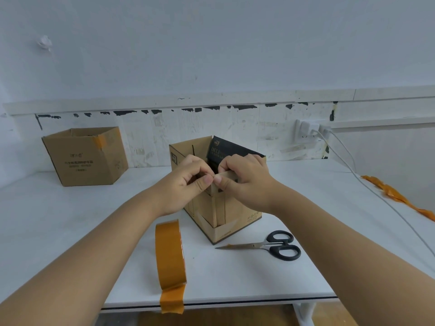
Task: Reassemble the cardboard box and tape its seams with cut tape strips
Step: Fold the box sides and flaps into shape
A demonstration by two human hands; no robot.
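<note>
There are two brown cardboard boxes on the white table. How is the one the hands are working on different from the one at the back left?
The brown cardboard box being handled sits in the middle, pinched at its top corner by the left hand and right hand; the far brown cardboard box stands untouched. The near one has a black printed panel sticking up; the far one shows none. The far one shows an orange tape strip on a corner. Both are open-topped with printed sides.

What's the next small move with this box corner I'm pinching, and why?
Probably press that pinched strip down flat along the corner. Both the left hand and right hand pinch at the top near corner of the cardboard box, while the scissors and tape roll lie idle.
</note>
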